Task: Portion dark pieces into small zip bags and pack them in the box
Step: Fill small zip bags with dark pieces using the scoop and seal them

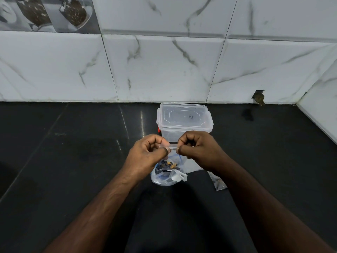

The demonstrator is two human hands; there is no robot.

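A small clear zip bag [172, 161] with several dark pieces in its bottom hangs between my hands above the black counter. My left hand [147, 152] pinches the left end of its zip strip between thumb and curled fingers. My right hand [197, 148] pinches the right end of the same strip. Just behind my hands stands a clear plastic box [184, 119] with its lid on and a red latch at its left side. Below the held bag lies a larger crumpled clear bag [164, 178] on the counter.
Another small clear bag [218, 182] with dark bits lies flat on the counter under my right forearm. A flat clear sheet or bag [193, 166] lies right of the held one. A white marble-tiled wall [164, 70] closes the back and right.
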